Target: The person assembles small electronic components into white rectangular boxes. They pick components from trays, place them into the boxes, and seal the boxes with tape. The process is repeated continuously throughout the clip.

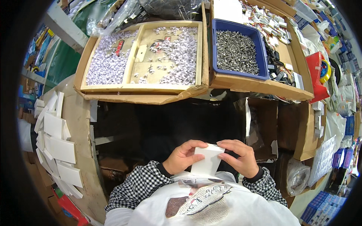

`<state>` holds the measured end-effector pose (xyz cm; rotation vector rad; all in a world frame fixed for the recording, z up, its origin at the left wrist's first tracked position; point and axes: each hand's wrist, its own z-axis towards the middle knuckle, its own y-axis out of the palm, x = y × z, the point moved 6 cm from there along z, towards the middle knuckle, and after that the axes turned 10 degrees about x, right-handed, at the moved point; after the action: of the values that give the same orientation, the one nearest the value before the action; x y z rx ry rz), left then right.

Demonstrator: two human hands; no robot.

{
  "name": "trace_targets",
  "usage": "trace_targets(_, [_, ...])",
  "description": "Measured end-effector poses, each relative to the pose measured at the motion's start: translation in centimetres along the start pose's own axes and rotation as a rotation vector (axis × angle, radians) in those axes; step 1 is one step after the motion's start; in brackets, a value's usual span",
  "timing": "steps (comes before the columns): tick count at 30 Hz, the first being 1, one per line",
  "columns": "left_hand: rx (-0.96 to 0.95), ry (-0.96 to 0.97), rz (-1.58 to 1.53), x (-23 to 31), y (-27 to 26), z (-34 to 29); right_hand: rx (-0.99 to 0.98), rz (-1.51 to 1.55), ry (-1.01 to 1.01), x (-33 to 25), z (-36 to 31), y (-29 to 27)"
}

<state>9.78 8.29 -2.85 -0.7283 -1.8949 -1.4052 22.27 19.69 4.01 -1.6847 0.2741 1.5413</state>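
Observation:
A small white box (206, 162) is held upright close to my body, between both hands. My left hand (184, 155) grips its left side, thumb on the near face and fingers along the top edge. At the upper right corner, my right hand (241, 156) pinches it with thumb and fingertips. The far side of the box and whatever is inside it are hidden from me. Checked sleeves cover both forearms.
Ahead stands a wooden tray (132, 56) of small white parts. Beside it, a blue bin (267, 71) holds small metal pieces. White flat boxes (62, 150) pile on the left table (81, 124). A red bag (316, 75) and yellow tape roll (326, 71) are far right.

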Motion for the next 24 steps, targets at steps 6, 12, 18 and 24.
trace_targets(6, [0.006,-0.015,0.073,-1.2,-0.8,-0.4,0.074,-0.025,-0.053,0.6,-1.1,0.1])
trace_targets(12, [-0.030,0.042,0.063,-2.6,-0.1,0.6,0.085,-0.087,-0.073,-0.8,-0.7,0.0])
trace_targets(18, [0.046,0.123,0.157,-1.1,0.3,0.3,0.132,0.110,-0.060,-1.3,-1.1,-0.1])
trace_targets(24, [0.059,0.114,0.133,0.8,1.2,0.6,0.182,0.178,0.027,-0.5,-1.0,0.8])
